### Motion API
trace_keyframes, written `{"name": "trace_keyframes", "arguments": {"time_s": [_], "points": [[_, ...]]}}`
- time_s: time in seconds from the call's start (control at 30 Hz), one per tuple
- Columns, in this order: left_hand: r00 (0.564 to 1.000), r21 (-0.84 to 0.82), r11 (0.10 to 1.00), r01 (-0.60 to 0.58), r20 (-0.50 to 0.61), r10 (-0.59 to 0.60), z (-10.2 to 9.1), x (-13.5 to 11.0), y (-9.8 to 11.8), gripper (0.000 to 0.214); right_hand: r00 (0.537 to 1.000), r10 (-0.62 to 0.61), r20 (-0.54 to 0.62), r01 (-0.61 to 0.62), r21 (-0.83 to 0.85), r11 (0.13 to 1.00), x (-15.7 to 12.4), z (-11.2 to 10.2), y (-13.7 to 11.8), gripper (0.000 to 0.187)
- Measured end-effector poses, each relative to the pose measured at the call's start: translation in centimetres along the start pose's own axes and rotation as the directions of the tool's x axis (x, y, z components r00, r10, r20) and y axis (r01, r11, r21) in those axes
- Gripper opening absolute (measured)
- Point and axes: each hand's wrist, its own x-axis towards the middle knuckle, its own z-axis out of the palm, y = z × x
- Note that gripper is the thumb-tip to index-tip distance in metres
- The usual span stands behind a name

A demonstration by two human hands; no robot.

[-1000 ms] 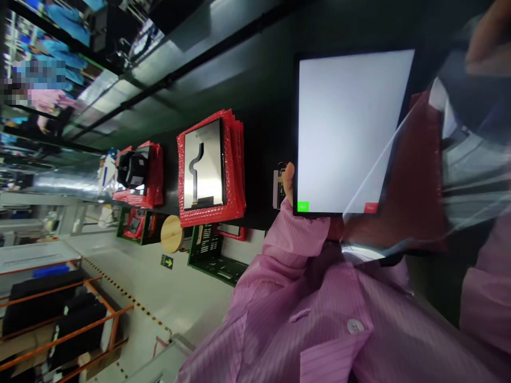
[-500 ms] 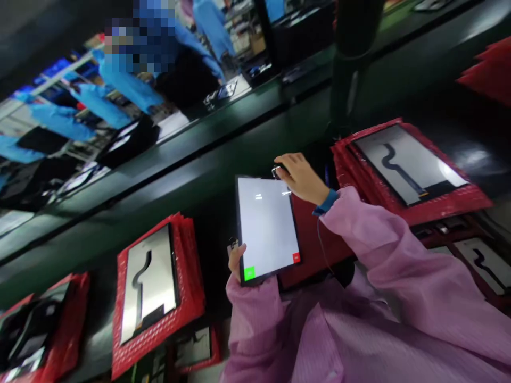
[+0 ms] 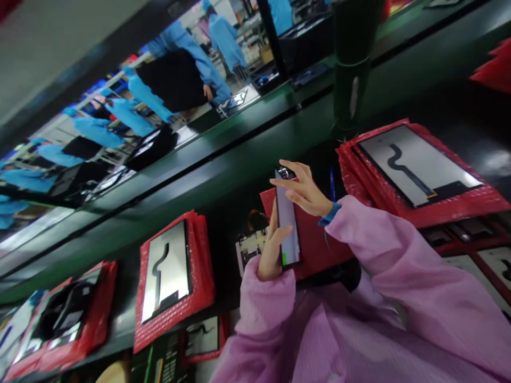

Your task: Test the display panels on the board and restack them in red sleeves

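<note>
Two bare hands and one lit screen (image 3: 287,215) are at the middle of a dark tabletop (image 3: 229,210), over one red mat (image 3: 321,242). Three stacks of red bubble wrap show with things on top: two to the left, one to the right. The inner left stack (image 3: 202,268) and the right stack (image 3: 443,214) each carry one silver panel with a curved black ribbon; the outer left stack (image 3: 104,306) carries a black object (image 3: 75,303).

The grip of the left hand (image 3: 273,249) pinches the screen's left side, thumb on the lit face, fingers behind. The right hand (image 3: 306,192), with one blue band (image 3: 330,214) at the wrist, has its fingers spread at the screen's far end; whether they touch it cannot be told.

The screen is tilted steeply, its pale grey face a narrow strip with a dark border, green in the near left corner and red in the near right. One small board (image 3: 251,246) lies just left of the left hand.
</note>
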Motion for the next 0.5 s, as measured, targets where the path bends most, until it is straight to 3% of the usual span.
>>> {"name": "trace_keyframes", "arguments": {"time_s": [0.07, 0.13, 0.2, 0.27, 0.33, 0.37, 0.4, 0.47, 0.5], "points": [[0.995, -0.064, 0.997, -0.037, 0.089, 0.042, 0.4, 0.1, -0.3, 0.061, 0.999, -0.053, -0.007, 0.053, 0.005, 0.999, -0.1, 0.0, -0.3, 0.059], [0.985, -0.091, 0.989, -0.120, 0.112, 0.130, -0.2, 0.1, -1.1, 0.047, 0.997, -0.070, -0.031, 0.070, 0.006, 0.998, -0.2, 0.0, -0.3, 0.061], [0.972, -0.079, 0.970, -0.229, 0.036, 0.233, -2.0, -0.1, -2.3, 0.041, 0.997, -0.059, -0.059, 0.059, -0.007, 0.998, -0.3, 0.0, -0.1, 0.064], [0.899, 0.081, 0.912, -0.403, -0.154, 0.411, -5.0, -0.5, -3.9, 0.041, 0.996, -0.042, -0.074, 0.040, -0.026, 0.999, -0.3, 0.1, 0.1, 0.067], [0.719, 0.476, 0.734, -0.485, -0.260, 0.644, -8.5, -1.1, -5.8, 0.034, 0.997, -0.034, -0.071, 0.031, -0.034, 0.999, -0.2, 0.2, 0.2, 0.067], [0.650, 0.681, 0.589, -0.434, -0.216, 0.728, -10.0, -1.3, -6.9, 0.031, 0.997, -0.033, -0.065, 0.031, -0.034, 0.999, -0.1, 0.3, 0.2, 0.067], [0.626, 0.829, 0.432, -0.354, -0.133, 0.769, -11.3, -1.5, -7.9, 0.028, 0.998, -0.032, -0.058, 0.031, -0.034, 0.999, -0.1, 0.3, 0.2, 0.066], [0.670, 0.954, 0.195, -0.227, 0.008, 0.742, -13.0, -1.7, -9.7, 0.027, 0.998, -0.030, -0.050, 0.028, -0.039, 0.999, -0.1, 0.3, 0.0, 0.065], [0.683, 0.974, 0.123, -0.191, 0.042, 0.729, -13.3, -1.6, -10.5, 0.029, 0.998, -0.023, -0.050, 0.021, -0.046, 0.999, -0.1, 0.3, -0.1, 0.066]]}}
